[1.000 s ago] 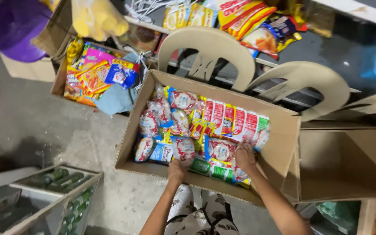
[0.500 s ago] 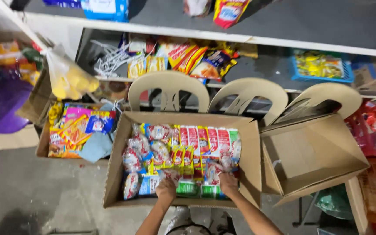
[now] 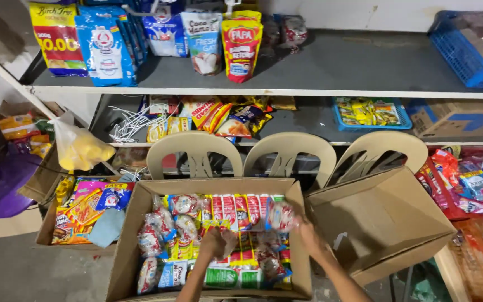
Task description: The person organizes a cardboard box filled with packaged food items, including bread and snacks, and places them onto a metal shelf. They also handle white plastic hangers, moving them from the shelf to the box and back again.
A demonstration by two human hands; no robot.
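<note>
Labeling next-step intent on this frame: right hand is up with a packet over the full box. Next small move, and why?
Probably carry the red-and-white packet rightward. The right hand holds it lifted above the packed carton, while the left hand rests on the sachets. The tilted empty box beside it is the nearest open spot.

single head view, close above cardboard box (image 3: 135,235), angled down and forward toward shelves (image 3: 331,92).

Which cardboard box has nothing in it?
The tilted brown cardboard box on the right, beside the right hand. The other two brown boxes are full of colourful snack packets.
</note>
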